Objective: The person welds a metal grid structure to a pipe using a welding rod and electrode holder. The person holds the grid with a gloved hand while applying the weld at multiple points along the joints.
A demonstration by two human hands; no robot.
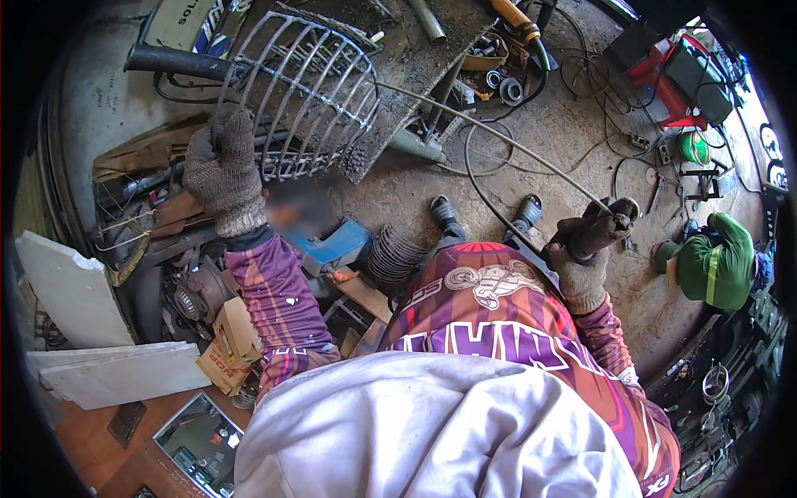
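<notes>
A curved grille of bare metal rods (320, 100) rests at the edge of the worktable, ahead and to the left. My left hand (224, 170), in a knitted work glove, is closed around the grille's near left side. In my gloved right hand (579, 266), off to the right, is a dark welding electrode holder (599, 232). A long thin rod (498, 133) stretches from the holder's jaws to the grille's right side, its far tip at or very near the bars. I cannot tell whether it touches. A black cable (490, 199) runs from near my right hand.
The worktable (415, 58) bears loose rods and an orange-handled tool (513, 17). Scrap wood (149, 149), white boards (124, 373) and a wire coil (394, 253) lie nearby. Cables cross the floor. At right are a red chair (664, 83) and a person in green (718, 264).
</notes>
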